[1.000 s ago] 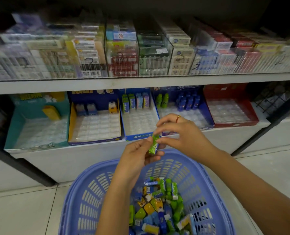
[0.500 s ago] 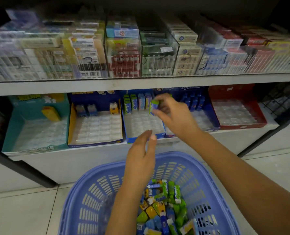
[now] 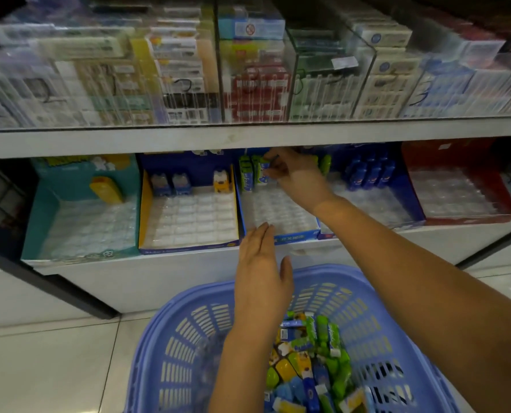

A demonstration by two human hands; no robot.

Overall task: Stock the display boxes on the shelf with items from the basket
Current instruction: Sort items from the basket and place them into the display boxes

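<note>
Right hand (image 3: 297,181) is pinching a pack (image 3: 262,174) in the blue display box (image 3: 296,235); left hand (image 3: 260,272) is hovering flat and empty over the basket (image 3: 188,338).

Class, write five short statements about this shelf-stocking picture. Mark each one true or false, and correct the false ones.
1. The right hand holds a pack at the back of the middle box. True.
2. The left hand grips a green pack. False: it is open and holds nothing.
3. The basket has packs of several colours in it. True.
4. The red box is full of packs. False: no packs show in its tray.
5. A yellow pack stands in the teal box. True.
</note>
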